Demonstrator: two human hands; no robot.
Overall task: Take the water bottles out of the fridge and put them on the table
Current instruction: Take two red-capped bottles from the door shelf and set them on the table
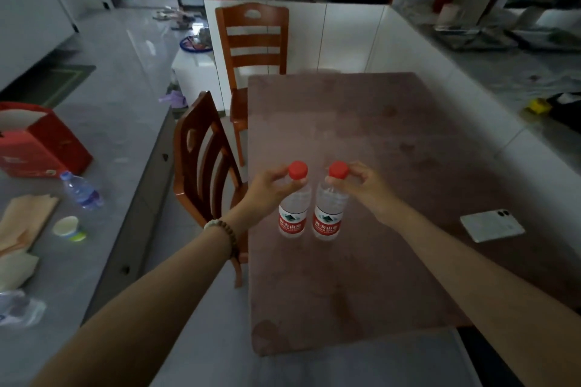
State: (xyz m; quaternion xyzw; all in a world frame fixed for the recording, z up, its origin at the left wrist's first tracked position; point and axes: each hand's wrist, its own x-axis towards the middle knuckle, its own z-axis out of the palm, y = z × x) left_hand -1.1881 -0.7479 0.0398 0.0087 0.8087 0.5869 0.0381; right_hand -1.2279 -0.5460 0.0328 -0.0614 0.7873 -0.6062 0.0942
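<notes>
**Two water bottles held upright on the tabletop**

Dim grey-tiled room, white cabinets along the far wall, and a reddish-brown tabletop (361, 276) reaching away from the camera. Two clear water bottles with red caps and red-and-white labels stand side by side near the left edge of that tabletop, close together but not clearly touching. The left bottle (294, 207) is pinched at its neck, just under the cap, by the left hand (270, 187), fingers curled around the top. The right bottle (329, 209) is gripped the same way at the neck by the right hand (361, 184). Both bottles look upright, their bases at the tabletop surface; whether they rest fully on it cannot be told. A beaded bracelet (224, 229) circles the left wrist.

A white phone (492, 225) lies flat near the right edge of the tabletop, well apart from the bottles. Two wooden chairs stand by the tabletop's left side: a near chair (204, 166) just left of the left hand and a far chair (253, 41) at the far corner. On the grey counter (110, 151) to the left sit a red box (41, 141), another small plastic bottle (82, 190) lying tilted, and a small white cup (65, 225).
</notes>
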